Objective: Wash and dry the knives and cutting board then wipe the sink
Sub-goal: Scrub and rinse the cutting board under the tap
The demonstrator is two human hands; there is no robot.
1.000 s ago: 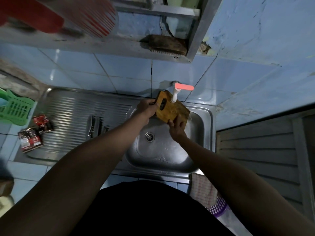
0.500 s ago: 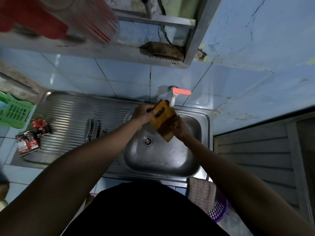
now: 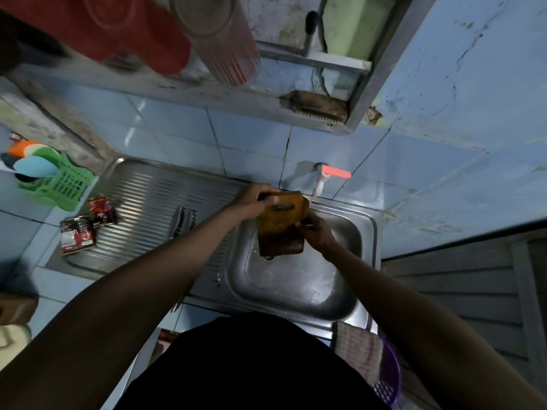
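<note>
Board (image 3: 279,224) was the thing in hand in our one view, from the head camera: we held it tilted over the basin of the sink (image 3: 296,285), near the back rim and just under the tap (image 3: 321,182). Our left hand (image 3: 251,201) gripped its top edge beside the handle slot, fingers curled over the rim. Our right hand (image 3: 315,230) pinched the right edge, thumb on the face. We could not tell whether water was running.

We judged the board stiff and of middling weight, wood by its colour, dark and likely wet over the lower half, so slick on the flat faces. The edges and the slot looked the safest holds; a grip on a wet face alone might slide, and a drop into the steel basin would knock hard.

Knives (image 3: 183,221) seemed to lie on the ribbed drainer near its middle, well apart from the board, though they were too dim to be sure. A checked cloth (image 3: 356,347) hung at the front right corner.
</note>
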